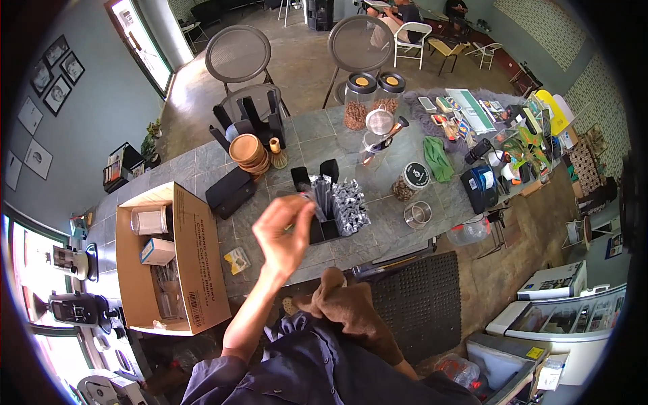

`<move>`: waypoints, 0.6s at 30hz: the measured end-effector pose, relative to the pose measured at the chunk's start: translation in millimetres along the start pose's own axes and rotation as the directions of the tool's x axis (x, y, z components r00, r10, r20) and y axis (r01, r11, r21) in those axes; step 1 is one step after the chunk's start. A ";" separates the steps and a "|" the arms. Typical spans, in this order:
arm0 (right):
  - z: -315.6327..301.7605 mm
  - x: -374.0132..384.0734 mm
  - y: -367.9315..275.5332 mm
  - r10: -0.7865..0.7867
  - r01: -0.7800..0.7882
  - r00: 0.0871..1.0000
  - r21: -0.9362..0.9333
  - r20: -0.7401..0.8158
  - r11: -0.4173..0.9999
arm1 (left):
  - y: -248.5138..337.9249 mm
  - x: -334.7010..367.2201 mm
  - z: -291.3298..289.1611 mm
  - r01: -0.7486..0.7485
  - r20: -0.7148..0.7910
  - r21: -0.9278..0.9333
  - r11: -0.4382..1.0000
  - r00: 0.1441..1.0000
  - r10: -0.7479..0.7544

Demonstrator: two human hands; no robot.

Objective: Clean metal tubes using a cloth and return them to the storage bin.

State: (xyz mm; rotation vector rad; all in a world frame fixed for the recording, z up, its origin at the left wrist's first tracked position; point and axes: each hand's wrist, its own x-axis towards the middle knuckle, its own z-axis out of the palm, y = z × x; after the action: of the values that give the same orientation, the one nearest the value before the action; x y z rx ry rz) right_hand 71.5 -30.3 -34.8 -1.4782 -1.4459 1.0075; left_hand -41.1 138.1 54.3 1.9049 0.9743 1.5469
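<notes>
My left hand (280,229) is over the counter, its thumb and fingers closed in a pinch. Whatever lies between its fingertips is too small to make out. Just beyond and beside it stands a black divided holder (325,231), partly hidden by the hand. Thin dark wrapped sticks (323,192) and a bunch of silvery wrapped pieces (351,208) stand upright in its compartments. A brown cloth (351,307) is bunched in front of my body at the counter's near edge. It covers my right hand, which grips it from within; those fingers are hidden.
Left stands an open cardboard box (209,270) with jars inside. A small yellow-white packet (236,260), black case (231,192) and stacked wooden lids (248,152) are nearby. Right are a glass cup (418,214), a jar of beans (405,189) and a green cloth (439,160).
</notes>
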 end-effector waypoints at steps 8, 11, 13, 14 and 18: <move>-43.1 23.1 -1.2 -0.147 0.177 0.983 -0.381 0.106 0.908 | -86.5 -42.8 70.8 0.020 0.031 0.198 0.980 0.999 -0.027; -50.7 30.1 -10.8 -0.197 0.260 0.964 -0.503 0.176 0.824 | -93.4 -53.8 67.7 0.039 0.052 0.269 0.962 0.997 -0.055; -54.7 34.7 -19.2 -0.227 0.320 0.947 -0.577 0.229 0.751 | -81.4 -49.0 64.1 0.089 0.047 0.270 0.959 0.993 -0.105; -55.1 36.6 -25.4 -0.230 0.330 0.943 -0.575 0.241 0.749 | -73.1 -48.7 60.0 0.167 0.025 0.243 0.956 0.984 -0.178; -49.3 44.3 -61.4 -0.142 0.433 0.895 -0.743 0.424 0.510 | -15.3 -40.1 7.3 0.201 -0.063 0.221 0.954 0.979 -0.192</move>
State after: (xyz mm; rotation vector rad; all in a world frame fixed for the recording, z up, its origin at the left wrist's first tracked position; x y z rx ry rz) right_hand 97.3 13.5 39.8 -1.6178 -2.5493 0.2967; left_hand -41.4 116.7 16.3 1.8635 1.3659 1.4138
